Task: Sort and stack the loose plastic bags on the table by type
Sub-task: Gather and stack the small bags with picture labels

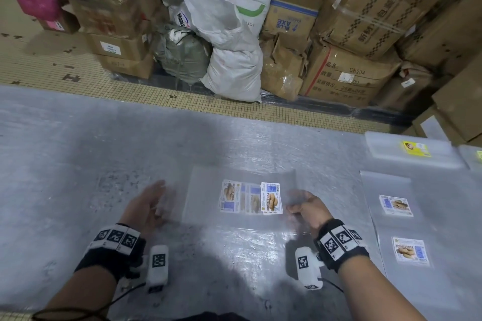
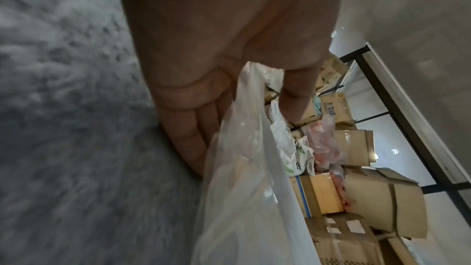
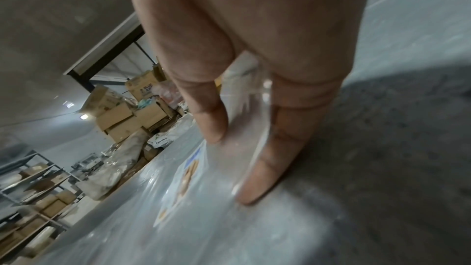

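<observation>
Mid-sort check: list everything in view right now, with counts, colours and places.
held clear bags: small bundle, exact count unclear, clear with biscuit labels, centre, held at both ends
flat clear bags: clear, two biscuit labels showing, on the table at right
yellow-label bag stack: one, clear, far right
table: one, grey
cardboard boxes: many, brown, behind the table
sacks: several, white and grey, among the boxes
left hand: pinches the bundle's left end
right hand: pinches its right end

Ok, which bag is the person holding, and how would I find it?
Start at the grey table and look between the left hand and right hand. There the clear bags are pinched at both side edges. Unlike the bags lying untouched to the right, their biscuit labels overlap in the middle.
</observation>
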Motion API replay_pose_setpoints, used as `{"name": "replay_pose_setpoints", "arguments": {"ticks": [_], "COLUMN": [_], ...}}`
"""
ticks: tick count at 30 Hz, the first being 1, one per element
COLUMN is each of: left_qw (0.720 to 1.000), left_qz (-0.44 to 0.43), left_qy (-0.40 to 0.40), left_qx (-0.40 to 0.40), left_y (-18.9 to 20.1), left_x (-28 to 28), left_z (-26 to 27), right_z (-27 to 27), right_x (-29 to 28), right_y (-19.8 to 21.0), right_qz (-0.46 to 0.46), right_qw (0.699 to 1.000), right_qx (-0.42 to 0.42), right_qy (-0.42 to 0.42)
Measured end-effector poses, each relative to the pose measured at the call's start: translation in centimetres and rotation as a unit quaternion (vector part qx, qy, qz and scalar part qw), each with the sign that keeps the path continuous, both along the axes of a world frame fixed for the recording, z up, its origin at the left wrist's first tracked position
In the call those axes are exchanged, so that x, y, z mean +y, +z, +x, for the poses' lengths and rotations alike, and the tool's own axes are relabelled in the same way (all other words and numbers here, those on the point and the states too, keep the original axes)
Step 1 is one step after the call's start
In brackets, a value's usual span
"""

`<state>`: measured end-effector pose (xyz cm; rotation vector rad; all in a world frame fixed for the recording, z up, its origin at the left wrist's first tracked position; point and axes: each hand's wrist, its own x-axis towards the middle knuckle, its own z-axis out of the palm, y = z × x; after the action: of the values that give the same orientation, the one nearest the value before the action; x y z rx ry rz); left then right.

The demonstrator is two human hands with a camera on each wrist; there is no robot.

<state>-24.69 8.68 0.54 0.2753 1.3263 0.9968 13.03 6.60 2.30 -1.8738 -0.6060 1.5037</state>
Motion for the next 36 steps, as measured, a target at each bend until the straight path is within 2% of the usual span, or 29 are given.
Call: {"name": "replay_pose_setpoints", "arguments": {"ticks": [2, 4, 8, 10, 13, 16, 21, 24, 29, 33, 36], "left_qw": [0.999, 0.999, 0.998, 0.997, 0.991, 0.983, 0.984, 0.984, 0.987, 0.98, 0.981], "left_qz": [-0.011, -0.024, -0.058, -0.065, -0.032, -0.01, -0.005, -0.015, -0.022, 0.005, -0.002], "left_qy": [-0.029, -0.029, -0.016, -0.037, -0.099, -0.124, -0.102, -0.079, -0.092, -0.088, -0.073], "left_qx": [0.009, 0.024, 0.0, 0.014, 0.081, 0.137, 0.143, 0.156, 0.129, 0.178, 0.18], "left_y": [0.5, 1.2, 1.4, 1.6, 1.7, 2.1, 2.1, 1.8, 2.0, 0.9, 0.8], "left_x": [0.2, 0.6, 1.7, 2.1, 2.3, 2.1, 1.7, 1.5, 1.5, 1.2, 1.0], "left_z": [-0.2, -0.3, -1.7, -2.3, -2.2, -1.7, -1.6, -1.4, -0.3, -0.4, -0.5], "right_z": [-0.1, -0.2, -0.1, -0.2, -0.3, -0.7, -0.6, -0.3, -0.2, -0.2, -0.2], "right_x": [0.2, 0.0, -0.5, -0.6, -0.6, -0.9, -1.7, -2.0, -2.2, -2.5, -2.4], "right_y": [0.1, 0.4, 0.7, 0.8, 1.0, 1.3, 1.2, 0.6, -0.6, -0.7, -1.6], "right_qz": [0.005, 0.008, 0.014, 0.02, 0.033, 0.057, 0.11, 0.103, 0.095, 0.093, 0.087], "right_qw": [1.0, 1.0, 1.0, 1.0, 0.998, 0.996, 0.991, 0.992, 0.99, 0.989, 0.99], "right_qx": [-0.011, -0.018, 0.001, -0.013, -0.059, -0.058, -0.038, -0.027, -0.028, -0.015, -0.044], "right_qy": [-0.014, -0.019, -0.014, -0.016, -0.012, -0.026, -0.07, -0.069, -0.101, -0.114, -0.107]}}
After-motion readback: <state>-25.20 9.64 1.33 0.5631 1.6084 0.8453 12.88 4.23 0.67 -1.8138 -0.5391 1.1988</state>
